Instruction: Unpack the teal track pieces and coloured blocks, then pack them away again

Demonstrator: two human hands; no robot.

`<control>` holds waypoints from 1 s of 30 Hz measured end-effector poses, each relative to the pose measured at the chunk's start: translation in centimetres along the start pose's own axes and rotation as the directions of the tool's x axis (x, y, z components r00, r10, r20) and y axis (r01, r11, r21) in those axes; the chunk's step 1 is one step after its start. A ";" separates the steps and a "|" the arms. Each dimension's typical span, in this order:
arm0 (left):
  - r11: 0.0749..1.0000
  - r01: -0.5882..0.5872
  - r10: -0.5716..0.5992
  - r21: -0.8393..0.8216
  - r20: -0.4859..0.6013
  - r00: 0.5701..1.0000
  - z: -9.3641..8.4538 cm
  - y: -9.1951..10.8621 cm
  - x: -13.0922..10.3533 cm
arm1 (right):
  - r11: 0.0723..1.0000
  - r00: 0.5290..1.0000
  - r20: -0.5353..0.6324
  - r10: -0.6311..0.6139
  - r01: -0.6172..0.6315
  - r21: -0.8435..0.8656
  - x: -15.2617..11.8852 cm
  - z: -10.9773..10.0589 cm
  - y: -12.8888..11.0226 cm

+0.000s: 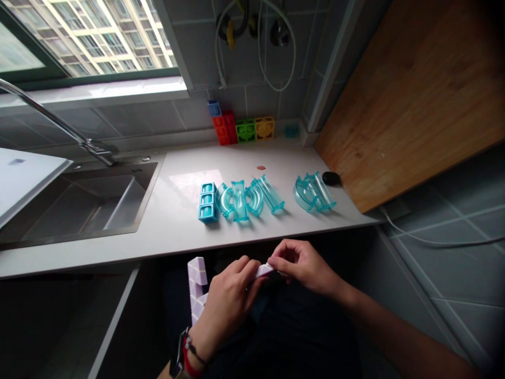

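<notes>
A lilac-and-white snake puzzle (196,284) of wedge-shaped segments is held in front of the counter's edge. My left hand (232,289) wraps around it, covering its middle; one length juts out left of that hand, and a short stretch shows between both hands. At that other end, the thumb and fingers of my right hand (302,263) pinch the puzzle. On the counter beyond my hands are clear teal track pieces, some straight (239,201) and some curved (305,195). A column of blue cube blocks (207,202) stands at their left.
Red blocks (224,128), green blocks (245,130) and yellow blocks (264,128) line the back wall. A sink (148,197) with a faucet (97,150) lies left, partly under a white panel (27,176). A wooden board (414,100) leans at right, near a black oval object (331,178).
</notes>
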State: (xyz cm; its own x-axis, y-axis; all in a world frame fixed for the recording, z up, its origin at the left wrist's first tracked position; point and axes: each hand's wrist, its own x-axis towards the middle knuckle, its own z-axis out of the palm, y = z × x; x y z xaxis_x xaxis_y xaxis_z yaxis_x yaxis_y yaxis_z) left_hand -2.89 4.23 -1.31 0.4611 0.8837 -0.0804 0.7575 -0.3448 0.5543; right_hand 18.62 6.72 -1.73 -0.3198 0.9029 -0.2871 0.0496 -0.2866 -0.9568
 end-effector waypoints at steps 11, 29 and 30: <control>0.987 -0.015 0.041 0.161 -0.164 0.986 -0.2 -1.4 -0.3 | 0.990 0.998 0.024 0.065 -0.067 0.126 -0.6 1.1 0.5; 0.825 0.115 -0.047 -0.554 0.134 0.990 -1.2 -0.4 -0.7 | 0.388 0.770 0.496 -0.401 0.634 -0.669 -0.3 -2.1 -0.6; 0.783 0.154 -0.048 -0.603 0.188 0.981 -1.5 -0.3 -0.8 | 0.372 0.751 0.542 -0.378 0.659 -0.654 -0.2 -2.5 -1.0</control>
State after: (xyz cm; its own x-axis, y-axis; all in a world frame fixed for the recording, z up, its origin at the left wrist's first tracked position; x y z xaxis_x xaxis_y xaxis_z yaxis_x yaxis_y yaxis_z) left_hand -4.19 4.07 -0.15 0.5027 0.8239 -0.2616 0.3856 0.0571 0.9209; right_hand 20.98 7.57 -0.85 -0.7715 0.6128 0.1711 0.4263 0.6975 -0.5759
